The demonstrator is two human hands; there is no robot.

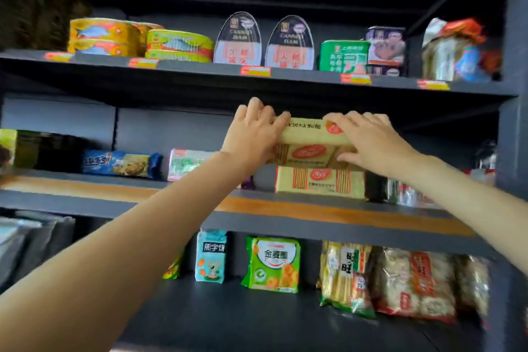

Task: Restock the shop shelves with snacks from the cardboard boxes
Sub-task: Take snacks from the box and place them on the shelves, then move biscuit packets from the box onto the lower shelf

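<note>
A yellow cracker pack (310, 132) is at the top of a stack on the middle shelf (285, 211), with a second pack (308, 155) under it and a third (320, 182) lying on the shelf board. My left hand (254, 130) grips the left end of the upper packs, fingers over the top. My right hand (368, 140) grips the right end, fingers over the top pack and thumb below. No cardboard box is in view.
The top shelf (200, 67) carries fish tins, canned ham and a green tin. A blue biscuit pack (121, 163) and a pink pack (185, 163) lie left of the stack. The bottom shelf holds a green snack bag (273, 264) and cracker bags (411, 283).
</note>
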